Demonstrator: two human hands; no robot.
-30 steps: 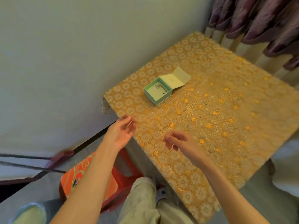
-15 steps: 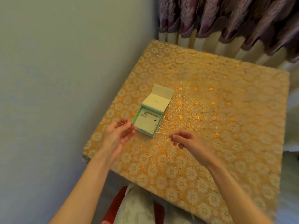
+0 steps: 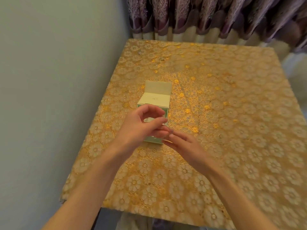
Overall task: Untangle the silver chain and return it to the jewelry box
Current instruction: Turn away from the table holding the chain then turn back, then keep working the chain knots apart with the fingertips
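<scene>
The mint-green jewelry box point(image 3: 152, 140) stands on the table with its cream lid point(image 3: 156, 97) folded open toward the far side. My left hand point(image 3: 141, 128) hovers over the box with curled fingers and hides most of the inside. It pinches a thin silver chain point(image 3: 164, 125), of which only a short strand shows at the fingertips. My right hand point(image 3: 184, 145) lies just to the right, fingers stretched out. Its fingertips meet the left hand's fingers at the strand.
The table point(image 3: 232, 130) wears a gold floral lace cloth. A pale wall runs along its left side. Purple and cream curtains point(image 3: 216, 19) hang behind the far edge. The near table edge is below my forearms.
My view has swung to face the table squarely. Both hands moved forward and came together over the box; my left hand, earlier left of the box, now covers it.
</scene>
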